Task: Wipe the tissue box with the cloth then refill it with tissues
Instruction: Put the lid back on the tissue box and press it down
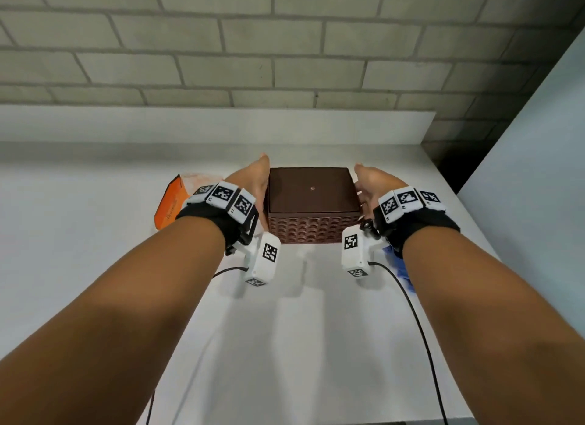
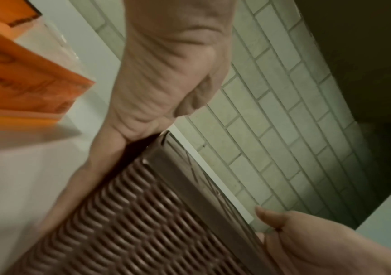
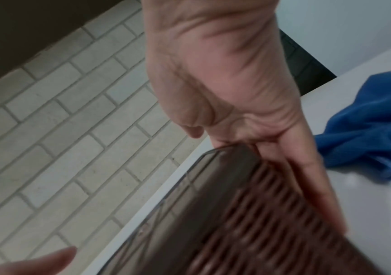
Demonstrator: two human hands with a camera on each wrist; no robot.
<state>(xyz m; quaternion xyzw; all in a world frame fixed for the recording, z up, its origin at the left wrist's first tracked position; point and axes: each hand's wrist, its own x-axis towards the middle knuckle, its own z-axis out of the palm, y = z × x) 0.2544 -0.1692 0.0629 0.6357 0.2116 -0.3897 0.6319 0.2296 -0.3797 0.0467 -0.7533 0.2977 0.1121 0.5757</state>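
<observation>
A brown tissue box (image 1: 311,190) with a smooth lid and ribbed sides stands on the white counter (image 1: 285,329). My left hand (image 1: 258,184) lies flat against its left side and my right hand (image 1: 368,184) against its right side. In both, the fingers are straight and the thumbs stick up off the lid. The left wrist view shows the left fingers (image 2: 76,178) running along the ribbed wall (image 2: 142,214). In the right wrist view the right fingers (image 3: 312,176) press the other wall (image 3: 248,223). A blue cloth (image 1: 400,266) (image 3: 373,126) lies crumpled on the counter beside my right wrist.
An orange tissue pack (image 1: 169,203) (image 2: 20,78) lies just left of the box, behind my left wrist. A grey brick wall (image 1: 285,45) backs the counter. A white side panel (image 1: 538,171) rises at the right, with a dark gap beside it.
</observation>
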